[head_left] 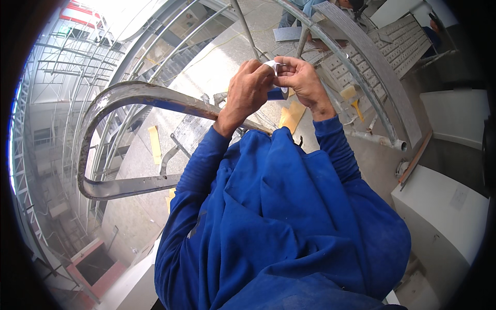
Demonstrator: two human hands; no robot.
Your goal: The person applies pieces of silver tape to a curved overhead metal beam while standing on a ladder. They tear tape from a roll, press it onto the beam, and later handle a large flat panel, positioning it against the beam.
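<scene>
In front of my chest, both hands are raised close together around what looks like a roll of tape, blue with a white rim. My left hand is closed, fingers curled over the roll's left side, and its fingertips are partly hidden. With thumb and fingers bent together, my right hand grips the right side of a white strip that stands up between the hands. Behind my left wrist runs a bent flat metal rail that curves round in a large loop to the left.
Yellow sheets lie below my hands, and another yellow strip lies to the left. A yellow-handled tool is at the right. A curved metal pipe arches across the right. Another person is at the far top. White panels stand at the right.
</scene>
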